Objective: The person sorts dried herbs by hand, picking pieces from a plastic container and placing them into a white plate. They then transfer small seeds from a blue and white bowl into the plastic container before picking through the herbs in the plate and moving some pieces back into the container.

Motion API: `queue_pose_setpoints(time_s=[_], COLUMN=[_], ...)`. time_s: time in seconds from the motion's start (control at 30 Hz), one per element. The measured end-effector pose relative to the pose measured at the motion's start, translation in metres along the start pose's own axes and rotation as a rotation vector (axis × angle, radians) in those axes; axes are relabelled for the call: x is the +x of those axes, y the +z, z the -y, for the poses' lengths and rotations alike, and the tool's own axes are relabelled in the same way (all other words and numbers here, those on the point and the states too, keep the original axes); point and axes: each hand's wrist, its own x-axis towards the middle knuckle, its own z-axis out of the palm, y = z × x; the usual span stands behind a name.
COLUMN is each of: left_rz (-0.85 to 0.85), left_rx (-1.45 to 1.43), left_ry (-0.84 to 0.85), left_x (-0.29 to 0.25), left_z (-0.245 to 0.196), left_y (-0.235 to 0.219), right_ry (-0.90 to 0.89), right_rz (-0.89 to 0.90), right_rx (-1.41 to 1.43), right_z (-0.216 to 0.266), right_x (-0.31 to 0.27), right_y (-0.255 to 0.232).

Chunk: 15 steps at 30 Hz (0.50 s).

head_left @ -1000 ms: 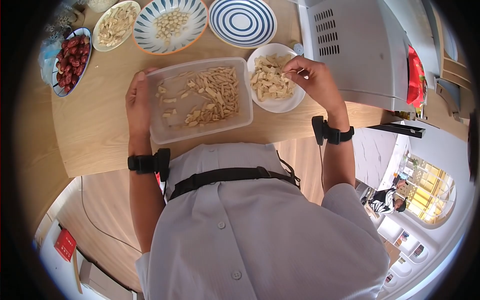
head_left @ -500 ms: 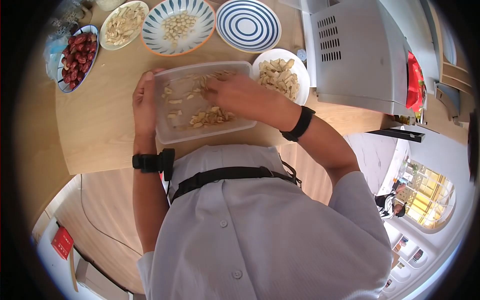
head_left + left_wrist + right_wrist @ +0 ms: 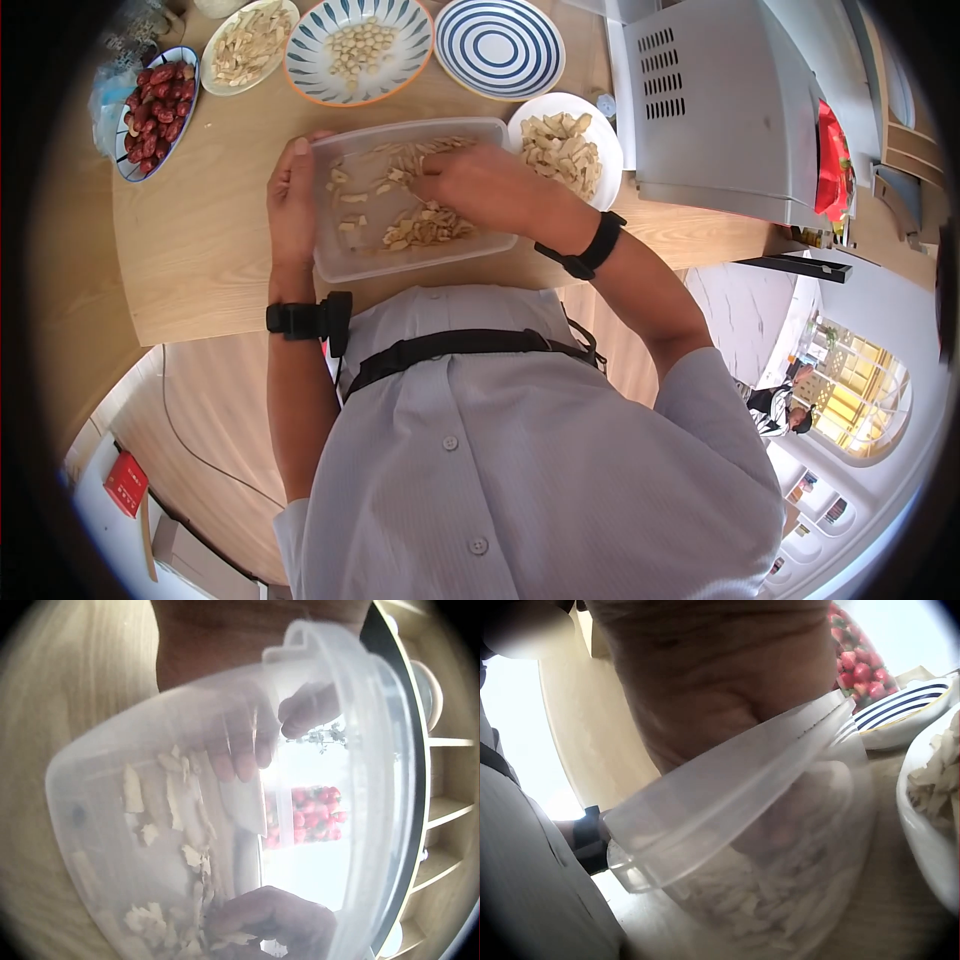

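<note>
A translucent plastic box (image 3: 345, 262) lies on the wooden table, holding many pale dried slices (image 3: 425, 228). My left hand (image 3: 292, 205) grips its left wall, thumb at the rim; in the left wrist view, fingers (image 3: 244, 761) show through the plastic. Inside the box, my right hand (image 3: 490, 195) is among the slices with bent fingers, and in the left wrist view that hand (image 3: 274, 919) has its fingertips at some slices. The right wrist view shows it only blurred through the wall. To the box's right stands a white plate (image 3: 608, 150) of larger pale slices.
Along the back are a bowl of red dates (image 3: 150, 125), a plate of pale strips (image 3: 245, 50), a plate with round pale pieces (image 3: 355, 55) and a blue-ringed plate (image 3: 500, 48). A grey appliance (image 3: 715, 110) stands at the right. Another person is in the far background.
My right hand has moved left from the white plate into the box, where slices have shifted about. My left hand has stayed on the box wall.
</note>
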Motion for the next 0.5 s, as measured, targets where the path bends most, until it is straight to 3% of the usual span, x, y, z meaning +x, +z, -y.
queue_pose_setpoints(time_s=[0.5], left_rz=[-0.006], left_rx=[-0.085], left_ry=[-0.02], left_x=[-0.003], left_z=[-0.0074], left_y=[0.0047], right_ry=[0.078], right_rz=[-0.049], right_rx=[0.18], right_z=[-0.0047], right_x=[0.0004], right_y=[0.0026])
